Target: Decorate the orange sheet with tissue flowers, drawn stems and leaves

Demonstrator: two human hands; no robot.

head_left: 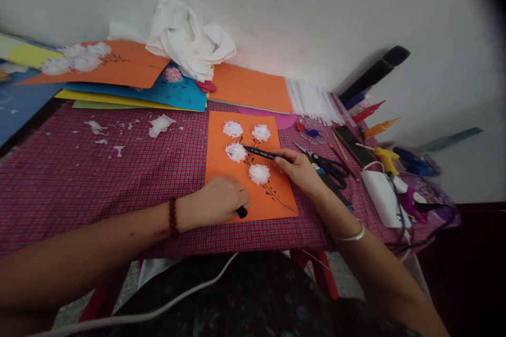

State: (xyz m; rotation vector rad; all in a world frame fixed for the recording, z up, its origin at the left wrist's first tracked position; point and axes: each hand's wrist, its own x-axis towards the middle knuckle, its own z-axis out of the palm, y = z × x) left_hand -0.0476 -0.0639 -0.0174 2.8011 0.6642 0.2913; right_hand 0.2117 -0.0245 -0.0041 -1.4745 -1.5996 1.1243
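Observation:
An orange sheet of paper [221, 168] lies on the checked cloth in front of me. Several fluffy white paper flowers [259, 174] sit on it, with dark stems and leaves drawn between them. My right hand [298, 168] grips a black marker [259, 152], which points left, its tip beside the flower at middle left. Resting low on the sheet, my left hand [221, 199] is closed around a black marker cap [241, 212] that pokes out below the fingers.
Scissors [332, 166] and a phone [353, 145] lie right of the sheet, near a paint palette [311, 130], a yellow glue gun [386, 159] and a white box [381, 197]. Coloured sheets [185, 96] and crumpled white cloth [185, 37] are piled at the back; paper scraps [161, 125] lie left.

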